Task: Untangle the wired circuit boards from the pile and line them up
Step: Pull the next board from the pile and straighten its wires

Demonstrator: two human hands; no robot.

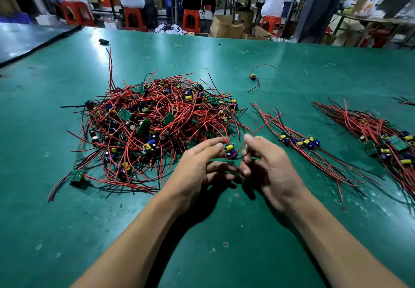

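Note:
A tangled pile point(155, 126) of small green circuit boards with red and black wires lies on the green table point(224, 242), left of centre. My left hand point(197, 171) pinches one small board point(230, 151) with a yellow capacitor, just in front of the pile's right edge. My right hand point(267, 166) pinches that board's red and black wires close beside it. To the right lies a lined-up row of boards point(301, 141) with their wires straightened. A bigger lined-up bundle point(386, 144) sits at the far right.
One loose wired board point(253, 77) lies alone further back, with a small black object point(103, 41) near the far left edge. Beyond the table, people sit on orange stools point(190, 19) among cardboard boxes point(226, 27).

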